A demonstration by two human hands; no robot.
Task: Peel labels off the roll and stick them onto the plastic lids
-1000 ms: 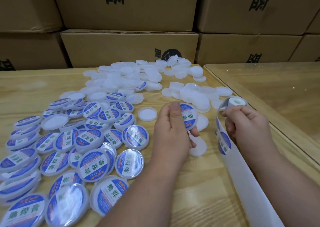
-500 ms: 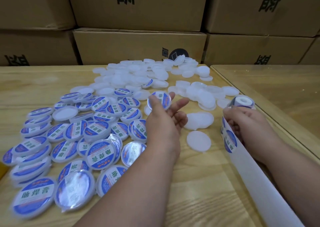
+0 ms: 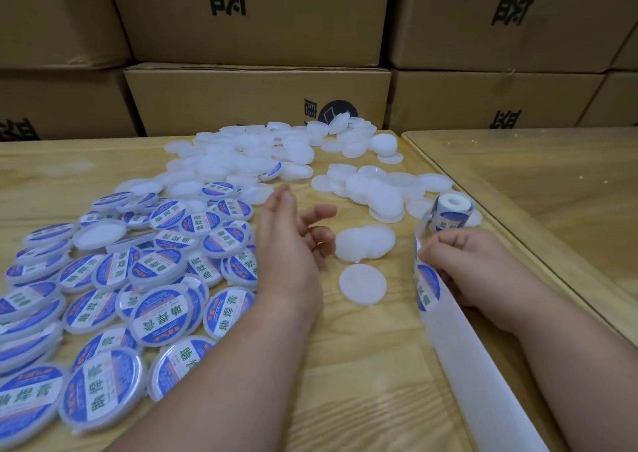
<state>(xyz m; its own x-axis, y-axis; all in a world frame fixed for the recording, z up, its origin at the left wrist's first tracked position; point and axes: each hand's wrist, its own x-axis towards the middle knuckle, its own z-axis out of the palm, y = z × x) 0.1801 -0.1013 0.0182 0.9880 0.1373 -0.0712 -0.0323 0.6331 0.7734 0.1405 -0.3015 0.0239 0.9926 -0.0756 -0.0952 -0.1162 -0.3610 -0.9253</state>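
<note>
Stacked cardboard boxes (image 3: 255,103) behind wooden table (image 3: 362,382). Labelled lids (image 3: 162,313) heaped left, blank lids (image 3: 248,155) far centre. Left hand (image 3: 290,244) open, empty. Right hand (image 3: 462,261) pinching backing strip (image 3: 483,375) nr label roll (image 3: 452,210); strip cut off at btm edge.

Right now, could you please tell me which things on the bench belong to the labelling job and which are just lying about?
Part of the job:
- label roll, with its backing strip held by the right hand
- blank lids
- labelled lids
- left hand, empty and open

Just standing about:
- cardboard boxes stacked behind
- glass-topped table on the right
</note>
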